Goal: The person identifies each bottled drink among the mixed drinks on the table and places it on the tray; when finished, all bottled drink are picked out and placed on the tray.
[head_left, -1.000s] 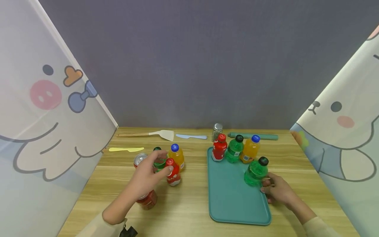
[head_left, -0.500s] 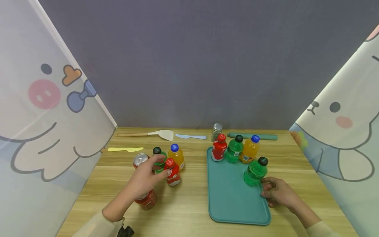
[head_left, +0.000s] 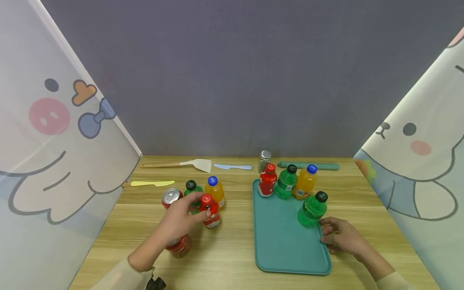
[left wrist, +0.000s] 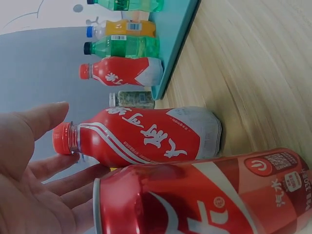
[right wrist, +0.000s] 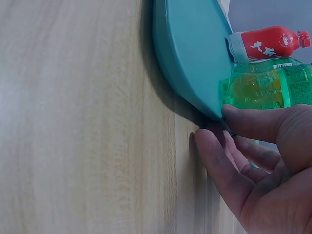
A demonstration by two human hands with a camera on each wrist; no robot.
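My left hand (head_left: 180,215) is around the upper part of a red bottle (head_left: 210,215) that stands on the table. In the left wrist view the thumb is apart from the red cap and the other fingers reach behind the bottle. A green bottle (head_left: 193,189) and an orange-drink bottle (head_left: 216,192) stand close behind, and a red soda can (left wrist: 209,195) is beside the hand. My right hand (head_left: 342,236) pinches the right rim of a teal tray (head_left: 286,249), thumb at the rim. Near its fingers a green bottle (head_left: 312,209) stands on the tray.
Along the tray's back stand a red bottle (head_left: 267,181), a green bottle (head_left: 286,183) and an orange bottle (head_left: 305,183). Farther back lie a spatula (head_left: 201,164), a blue knife (head_left: 233,166), a yellow knife (head_left: 152,183) and a green rod (head_left: 308,165); a spice jar (head_left: 264,161) stands there.
My left thumb and fingers have drawn a little closer around the red bottle. The right hand stays at the tray rim; the whole view has shifted slightly.
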